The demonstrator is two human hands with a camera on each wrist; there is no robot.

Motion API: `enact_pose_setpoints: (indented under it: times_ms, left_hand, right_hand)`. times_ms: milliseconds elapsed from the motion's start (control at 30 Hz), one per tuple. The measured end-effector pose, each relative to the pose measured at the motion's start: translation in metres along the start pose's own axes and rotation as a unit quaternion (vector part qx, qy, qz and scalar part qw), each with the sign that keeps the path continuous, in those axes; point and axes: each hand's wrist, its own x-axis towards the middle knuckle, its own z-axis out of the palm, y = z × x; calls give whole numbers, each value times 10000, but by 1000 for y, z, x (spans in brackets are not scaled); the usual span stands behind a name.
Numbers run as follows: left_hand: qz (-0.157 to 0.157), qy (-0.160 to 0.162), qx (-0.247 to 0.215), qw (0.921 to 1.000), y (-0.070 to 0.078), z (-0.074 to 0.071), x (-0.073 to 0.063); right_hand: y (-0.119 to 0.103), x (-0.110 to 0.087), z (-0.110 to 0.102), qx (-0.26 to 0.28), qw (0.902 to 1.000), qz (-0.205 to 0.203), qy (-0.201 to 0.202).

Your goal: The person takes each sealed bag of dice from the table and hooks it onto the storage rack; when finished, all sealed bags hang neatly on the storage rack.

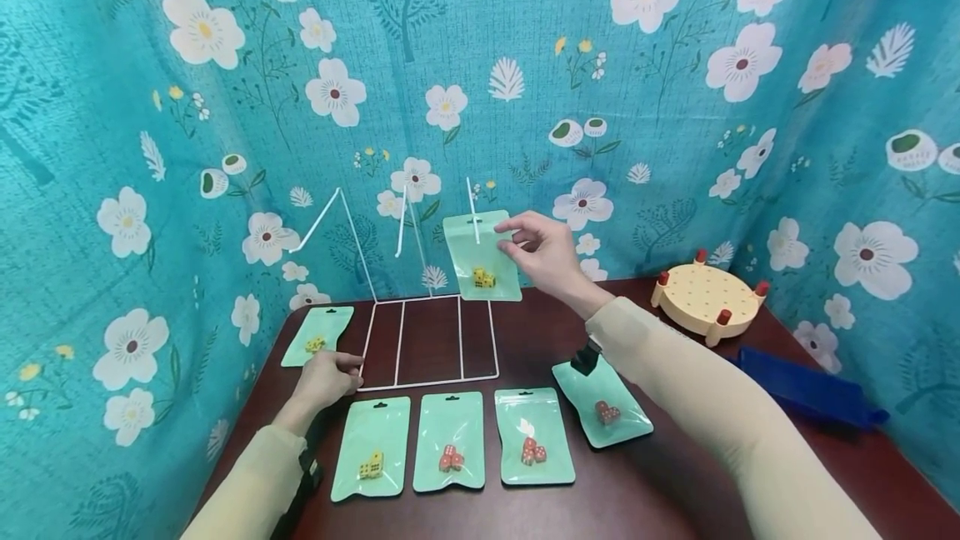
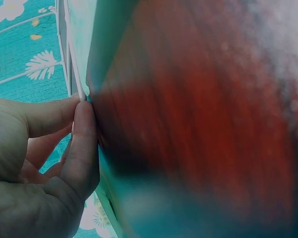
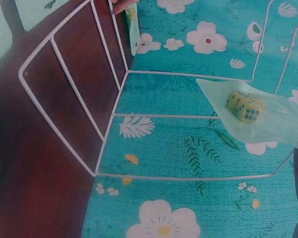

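A white wire rack (image 1: 427,383) stands on the table, three hooked arms rising at its back. My left hand (image 1: 326,380) pinches the rack's front left corner wire between thumb and finger, seen close in the left wrist view (image 2: 64,144). My right hand (image 1: 551,255) pinches the upper right edge of a green pouch (image 1: 491,252) with yellow dice. The right-hand hook's tip (image 1: 477,233) shows in front of this pouch, at its hang hole. In the right wrist view the pouch's dice (image 3: 248,106) show, and the fingers holding it are out of sight.
Along the front lie a yellow-dice pouch (image 1: 372,436) and red-dice pouches (image 1: 450,419), (image 1: 534,423), (image 1: 607,398). Another yellow-dice pouch (image 1: 330,323) lies left of the rack. At right are a round cream pegged stand (image 1: 708,294) and a blue object (image 1: 806,386). A flowered curtain (image 1: 510,40) hangs behind.
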Motion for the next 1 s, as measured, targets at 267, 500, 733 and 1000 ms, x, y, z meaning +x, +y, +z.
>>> enact_pose_setpoints:
  times_ms: [267,500,733,1000]
  left_hand:
    - [-48,4,24,10000,1,0,0]
    - [-20,-41,-58,10000,2,0,-1]
    - [34,-63,-59,10000,1,-1,-1]
    - [7,-75,-102,9999,4,-2,-1]
  right_hand:
    - [5,10,1,-159,9998,59,94]
    - [12,21,5,-325,9992,225,102]
    - [21,32,10,-431,9984,346,147]
    - [28,39,13,-460,9970,605,148]
